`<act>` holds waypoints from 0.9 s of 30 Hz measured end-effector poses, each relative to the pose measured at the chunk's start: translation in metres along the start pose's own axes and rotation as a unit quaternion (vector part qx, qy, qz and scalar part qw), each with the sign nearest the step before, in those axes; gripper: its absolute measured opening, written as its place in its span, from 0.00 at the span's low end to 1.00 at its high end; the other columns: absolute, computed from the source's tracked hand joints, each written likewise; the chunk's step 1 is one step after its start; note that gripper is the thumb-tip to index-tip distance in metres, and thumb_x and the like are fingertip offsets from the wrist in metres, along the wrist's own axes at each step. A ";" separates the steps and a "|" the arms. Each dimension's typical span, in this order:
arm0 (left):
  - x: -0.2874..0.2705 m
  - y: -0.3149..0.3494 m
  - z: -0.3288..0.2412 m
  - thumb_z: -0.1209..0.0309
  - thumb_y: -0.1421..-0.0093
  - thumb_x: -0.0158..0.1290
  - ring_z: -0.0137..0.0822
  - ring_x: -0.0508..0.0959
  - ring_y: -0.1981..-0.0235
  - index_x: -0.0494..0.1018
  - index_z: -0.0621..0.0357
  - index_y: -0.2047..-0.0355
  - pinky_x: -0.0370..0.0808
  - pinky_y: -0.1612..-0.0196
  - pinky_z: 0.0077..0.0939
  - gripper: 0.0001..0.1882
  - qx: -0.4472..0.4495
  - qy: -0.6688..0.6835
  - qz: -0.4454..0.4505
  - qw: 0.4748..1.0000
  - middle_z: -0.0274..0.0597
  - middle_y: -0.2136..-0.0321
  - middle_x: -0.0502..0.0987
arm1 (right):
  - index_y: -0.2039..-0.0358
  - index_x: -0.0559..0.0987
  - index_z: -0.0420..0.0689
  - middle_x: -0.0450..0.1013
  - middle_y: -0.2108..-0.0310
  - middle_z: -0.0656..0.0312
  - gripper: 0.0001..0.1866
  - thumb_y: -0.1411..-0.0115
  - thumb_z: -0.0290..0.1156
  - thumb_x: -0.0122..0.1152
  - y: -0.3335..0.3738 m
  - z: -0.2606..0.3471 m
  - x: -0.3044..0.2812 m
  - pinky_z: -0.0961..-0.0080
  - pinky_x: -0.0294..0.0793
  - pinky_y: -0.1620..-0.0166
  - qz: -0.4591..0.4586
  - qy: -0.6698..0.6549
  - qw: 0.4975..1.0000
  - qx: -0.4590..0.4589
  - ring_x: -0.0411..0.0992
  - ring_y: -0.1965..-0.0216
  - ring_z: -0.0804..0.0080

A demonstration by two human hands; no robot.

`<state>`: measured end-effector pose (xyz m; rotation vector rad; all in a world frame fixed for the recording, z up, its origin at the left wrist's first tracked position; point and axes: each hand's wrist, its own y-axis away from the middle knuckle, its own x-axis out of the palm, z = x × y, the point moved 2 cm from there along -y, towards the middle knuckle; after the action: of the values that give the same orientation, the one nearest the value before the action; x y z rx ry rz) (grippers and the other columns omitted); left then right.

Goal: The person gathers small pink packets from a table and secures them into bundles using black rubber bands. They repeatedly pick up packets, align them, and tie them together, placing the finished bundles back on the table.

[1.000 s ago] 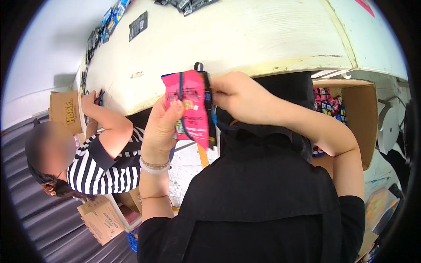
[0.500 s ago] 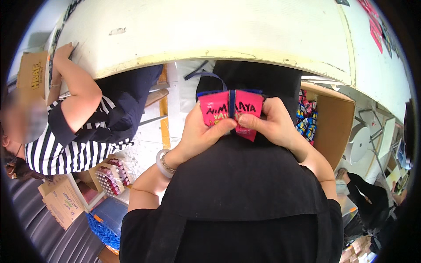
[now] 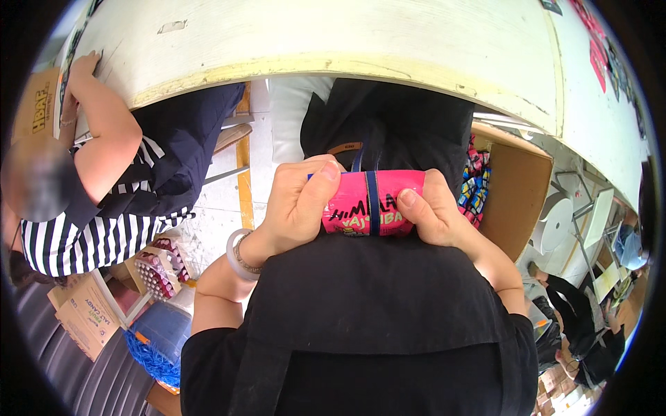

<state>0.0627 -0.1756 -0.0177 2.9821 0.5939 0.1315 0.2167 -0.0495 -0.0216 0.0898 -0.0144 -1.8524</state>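
Both hands hold a bright pink printed packet [image 3: 347,191] level at my lap. A dark blue ribbon band [image 3: 374,208] crosses its middle from top to bottom. My left hand [image 3: 300,204] is closed round the packet's left end, thumb on the front. On the right end, my right hand [image 3: 436,211] grips it with the thumb pressed flat against the face. Above the packet, a blue strap [image 3: 357,163] with a brown patch [image 3: 345,148] lies against the dark cloth of my lap. The back of the packet is hidden.
A long white table [image 3: 333,41] runs ahead of me. To the right stands an open carton [image 3: 517,197] with several pink and blue packets [image 3: 477,180]. A person in a striped top [image 3: 90,239] works at the left. Boxes [image 3: 87,315] stand at lower left.
The packet has come lower and nearer my body, and its front now looks flatter and wider. My left thumb has moved up to its upper left corner. The loose blue ribbon end no longer sticks out left.
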 end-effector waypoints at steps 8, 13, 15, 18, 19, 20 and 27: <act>0.003 0.011 0.018 0.60 0.34 0.48 0.30 0.77 0.59 0.70 0.69 0.52 0.73 0.54 0.23 0.21 -0.194 0.361 -0.007 0.912 0.46 0.58 0.77 | 0.80 0.75 0.40 0.70 0.85 0.64 0.19 0.34 0.34 0.46 0.014 -0.032 0.008 0.77 0.61 0.77 -0.197 -0.193 0.958 0.074 0.65 0.84 0.76; 0.005 0.008 0.021 0.74 0.42 0.58 0.32 0.74 0.53 0.69 0.71 0.51 0.72 0.49 0.29 0.20 -0.186 0.366 -0.058 0.910 0.47 0.54 0.75 | 0.79 0.76 0.37 0.71 0.85 0.68 0.21 0.32 0.34 0.46 0.015 -0.040 0.012 0.80 0.59 0.78 -0.288 -0.172 0.936 0.106 0.64 0.82 0.85; 0.009 0.005 0.021 0.78 0.44 0.58 0.31 0.74 0.53 0.69 0.71 0.52 0.72 0.49 0.27 0.20 -0.144 0.264 -0.067 0.951 0.46 0.56 0.75 | 0.79 0.76 0.37 0.70 0.85 0.68 0.22 0.31 0.35 0.45 0.015 -0.043 0.010 0.81 0.59 0.78 -0.278 -0.095 0.949 0.111 0.62 0.81 0.87; 0.011 -0.009 0.015 0.79 0.44 0.58 0.27 0.75 0.59 0.70 0.70 0.53 0.74 0.55 0.21 0.18 -0.110 0.159 -0.123 0.973 0.44 0.59 0.77 | 0.77 0.75 0.35 0.69 0.84 0.64 0.26 0.30 0.42 0.42 0.005 -0.034 0.010 0.76 0.61 0.77 -0.242 -0.047 0.962 0.114 0.63 0.80 0.83; 0.010 -0.012 0.013 0.78 0.43 0.58 0.26 0.75 0.61 0.70 0.70 0.53 0.74 0.56 0.20 0.18 -0.106 0.129 -0.138 0.976 0.44 0.60 0.77 | 0.77 0.75 0.35 0.70 0.84 0.61 0.26 0.30 0.43 0.42 0.005 -0.032 0.005 0.73 0.62 0.77 -0.212 -0.008 0.969 0.126 0.66 0.81 0.78; 0.008 -0.012 0.016 0.76 0.42 0.57 0.24 0.75 0.63 0.71 0.70 0.54 0.74 0.60 0.18 0.16 -0.074 0.103 -0.139 0.982 0.42 0.61 0.77 | 0.76 0.75 0.35 0.71 0.83 0.58 0.26 0.31 0.43 0.43 0.008 -0.035 0.002 0.71 0.64 0.76 -0.158 0.035 0.971 0.176 0.68 0.80 0.71; 0.001 -0.004 0.010 0.74 0.38 0.52 0.24 0.75 0.64 0.72 0.70 0.55 0.74 0.61 0.18 0.13 -0.049 0.024 -0.090 0.994 0.41 0.64 0.77 | 0.59 0.76 0.40 0.75 0.66 0.52 0.21 0.35 0.48 0.50 0.007 -0.036 0.011 0.68 0.71 0.59 -0.017 0.009 0.999 0.047 0.74 0.62 0.54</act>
<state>0.0631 -0.1728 -0.0278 2.8211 0.8310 0.2123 0.2233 -0.0609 -0.0578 0.1733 -0.0877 -1.8842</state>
